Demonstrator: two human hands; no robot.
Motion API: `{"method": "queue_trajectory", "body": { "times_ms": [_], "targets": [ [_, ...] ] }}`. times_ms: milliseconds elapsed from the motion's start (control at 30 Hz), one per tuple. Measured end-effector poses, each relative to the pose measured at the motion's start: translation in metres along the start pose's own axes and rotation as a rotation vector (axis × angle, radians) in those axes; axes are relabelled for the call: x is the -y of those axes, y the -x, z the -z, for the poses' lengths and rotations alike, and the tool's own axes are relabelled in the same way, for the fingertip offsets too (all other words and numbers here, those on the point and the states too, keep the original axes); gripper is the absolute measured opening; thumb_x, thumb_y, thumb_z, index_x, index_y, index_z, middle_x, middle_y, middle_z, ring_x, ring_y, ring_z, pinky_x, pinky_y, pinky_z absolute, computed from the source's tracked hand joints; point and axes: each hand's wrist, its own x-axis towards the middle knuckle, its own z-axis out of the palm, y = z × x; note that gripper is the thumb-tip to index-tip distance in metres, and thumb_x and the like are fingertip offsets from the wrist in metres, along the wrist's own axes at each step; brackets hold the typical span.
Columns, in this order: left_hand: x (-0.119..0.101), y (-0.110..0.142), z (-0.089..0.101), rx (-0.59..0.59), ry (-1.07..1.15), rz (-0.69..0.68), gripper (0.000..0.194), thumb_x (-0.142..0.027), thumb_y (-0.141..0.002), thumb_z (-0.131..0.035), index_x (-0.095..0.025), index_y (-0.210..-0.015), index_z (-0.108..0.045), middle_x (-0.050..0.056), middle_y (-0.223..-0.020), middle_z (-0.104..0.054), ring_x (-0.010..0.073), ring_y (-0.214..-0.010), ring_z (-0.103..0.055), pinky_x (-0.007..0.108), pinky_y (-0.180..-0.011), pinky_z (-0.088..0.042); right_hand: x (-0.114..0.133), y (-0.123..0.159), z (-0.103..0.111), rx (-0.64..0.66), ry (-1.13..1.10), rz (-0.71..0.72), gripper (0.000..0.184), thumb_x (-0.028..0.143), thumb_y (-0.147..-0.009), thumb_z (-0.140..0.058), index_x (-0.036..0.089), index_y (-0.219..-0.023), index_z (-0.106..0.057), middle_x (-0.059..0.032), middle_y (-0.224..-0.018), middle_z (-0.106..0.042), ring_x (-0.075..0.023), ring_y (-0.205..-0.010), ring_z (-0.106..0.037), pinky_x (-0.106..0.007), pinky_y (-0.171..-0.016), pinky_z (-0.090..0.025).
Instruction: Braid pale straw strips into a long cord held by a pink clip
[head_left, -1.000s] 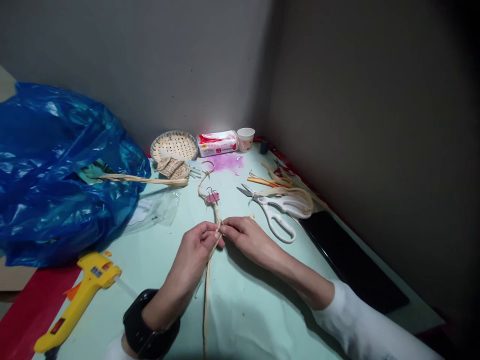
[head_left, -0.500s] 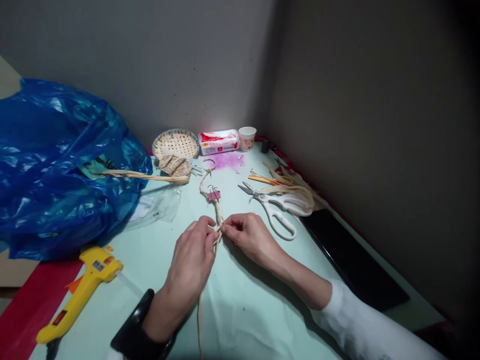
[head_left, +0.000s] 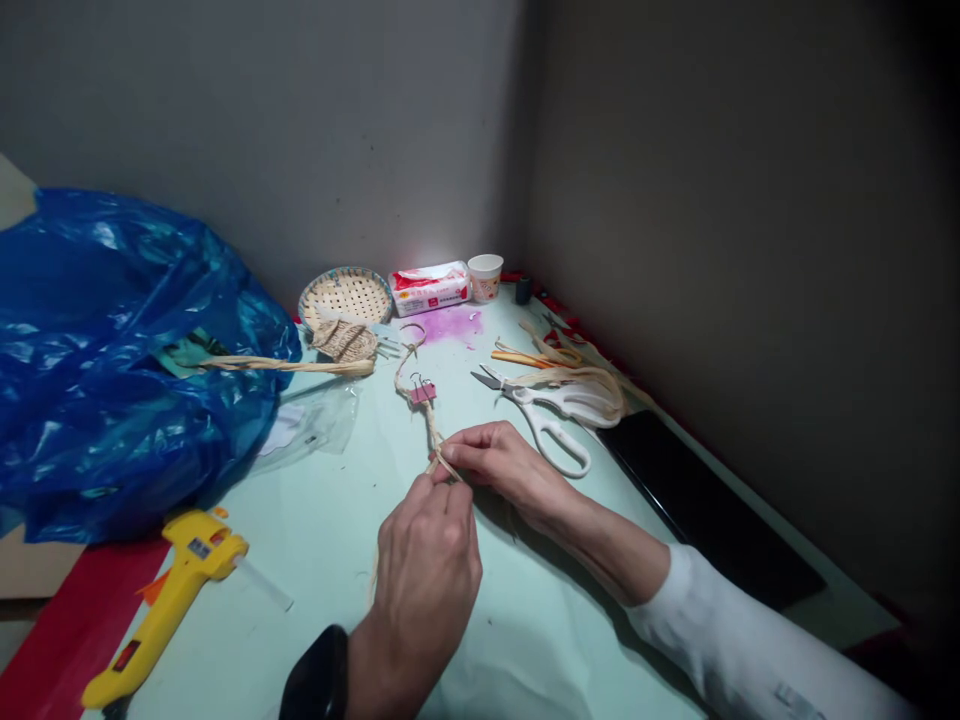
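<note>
A pale braided cord [head_left: 431, 424] runs down the table toward me, with a pink binder clip [head_left: 423, 392] gripping it above my hands. My right hand [head_left: 499, 460] pinches the braid at its lower end, where the strands part. Just below, my left hand [head_left: 429, 545] is closed around loose strands, its knuckles up and its fingertips mostly hidden. One strand [head_left: 451, 468] slants between the two hands. Beyond the clip, the cord curves up to a looped end [head_left: 412, 330].
White-handled scissors [head_left: 555, 425], loose fibre strips [head_left: 592, 385] and a black tablet-like slab [head_left: 712, 510] lie to the right. At left are a yellow glue gun [head_left: 165, 610] and blue plastic bag [head_left: 135, 400]. A woven basket [head_left: 345, 295], tissue pack [head_left: 429, 290] and paper cup [head_left: 485, 278] stand behind.
My left hand has moved right and nearer to me, turning knuckles up and drawing strands below the braid. My right hand keeps its pinch in nearly the same place.
</note>
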Motion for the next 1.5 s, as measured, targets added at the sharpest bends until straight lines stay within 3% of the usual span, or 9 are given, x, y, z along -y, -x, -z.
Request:
{"method": "queue_trajectory", "body": {
  "times_ms": [167,267,400,500,600,900,1133,1367,1500],
  "targets": [
    [0.009,-0.007,0.012,-0.087,0.128,0.053,0.023,-0.024,-0.09,-0.046,-0.02,-0.079,-0.066,0.009,-0.073,-0.066,0.0262,-0.078,-0.055,0.036,-0.07,-0.038,-0.002,-0.004,0.003,-0.007,-0.066,-0.019,0.022,0.025,-0.076,-0.062,0.013,-0.059,-0.06,0.0018,-0.056,-0.054,-0.0072,-0.05,-0.04,-0.022,-0.052,-0.029],
    [0.027,-0.019,0.022,-0.205,0.413,0.32,0.02,-0.031,-0.091,-0.047,-0.02,-0.083,-0.062,0.007,-0.086,-0.064,0.0222,-0.081,-0.055,0.035,-0.077,-0.04,-0.004,-0.005,0.003,-0.041,-0.05,-0.044,0.022,0.026,-0.076,-0.063,0.013,-0.059,-0.059,0.0049,-0.049,-0.047,-0.0061,-0.045,-0.034,-0.022,-0.049,-0.027],
    [0.039,-0.033,0.017,0.162,1.162,0.462,0.018,-0.033,-0.082,-0.057,-0.017,-0.091,-0.057,0.002,-0.078,-0.061,0.0149,-0.067,-0.056,0.029,-0.067,-0.043,-0.006,-0.003,0.0,0.035,-0.17,-0.014,0.022,0.031,-0.076,-0.063,0.013,-0.063,-0.059,0.001,-0.054,-0.055,-0.009,-0.049,-0.047,-0.024,-0.056,-0.036],
    [0.036,-0.037,0.009,0.265,1.469,0.573,0.013,-0.026,-0.076,-0.06,-0.015,-0.08,-0.053,-0.003,-0.066,-0.053,0.0044,-0.045,-0.036,0.019,-0.044,-0.026,-0.007,-0.002,-0.001,0.055,-0.19,0.006,0.02,0.03,-0.077,-0.061,0.012,-0.069,-0.061,-0.0022,-0.061,-0.06,-0.0112,-0.056,-0.053,-0.024,-0.059,-0.037],
    [0.032,-0.037,0.006,0.253,1.511,0.664,0.011,-0.021,-0.071,-0.058,-0.015,-0.074,-0.05,-0.006,-0.058,-0.046,0.0018,-0.041,-0.019,0.019,-0.04,-0.009,-0.007,-0.002,0.0,0.032,-0.067,0.014,0.017,0.025,-0.079,-0.058,0.012,-0.069,-0.061,-0.0017,-0.065,-0.06,-0.009,-0.056,-0.049,-0.022,-0.056,-0.034],
    [0.033,-0.034,0.008,0.19,1.509,0.772,0.012,-0.021,-0.067,-0.053,-0.017,-0.079,-0.051,-0.012,-0.048,-0.029,0.0024,-0.04,-0.011,0.018,-0.04,-0.005,-0.014,0.0,0.004,-0.008,0.372,0.101,0.013,0.017,-0.086,-0.047,0.015,-0.093,-0.058,0.0014,-0.065,-0.062,-0.0112,-0.062,-0.052,-0.022,-0.063,-0.037],
    [0.033,-0.031,0.004,0.142,1.468,0.735,0.016,-0.029,-0.076,-0.06,-0.017,-0.073,-0.05,-0.012,-0.05,-0.024,0.0028,-0.042,-0.012,0.019,-0.04,-0.008,-0.012,0.001,0.006,0.058,0.347,0.035,0.016,0.025,-0.087,-0.051,0.015,-0.077,-0.059,-0.0008,-0.064,-0.063,-0.01,-0.056,-0.048,-0.022,-0.057,-0.035],
    [0.033,-0.031,0.004,0.134,1.463,0.749,0.022,-0.03,-0.074,-0.064,-0.018,-0.067,-0.046,-0.013,-0.049,-0.021,0.0025,-0.041,-0.012,0.02,-0.04,-0.008,-0.006,0.01,0.0,-0.064,0.154,0.022,0.018,0.026,-0.085,-0.053,0.014,-0.074,-0.059,0.0025,-0.057,-0.056,-0.0067,-0.044,-0.033,-0.021,-0.047,-0.026],
    [0.036,-0.029,0.006,0.14,1.417,0.704,0.019,-0.029,-0.076,-0.06,-0.017,-0.066,-0.049,-0.009,-0.049,-0.039,0.0027,-0.04,-0.02,0.02,-0.039,-0.01,-0.005,0.013,-0.003,-0.045,0.136,0.13,0.016,0.028,-0.086,-0.053,0.015,-0.078,-0.06,0.001,-0.063,-0.059,-0.0085,-0.053,-0.045,-0.021,-0.054,-0.033]
  ]
}}
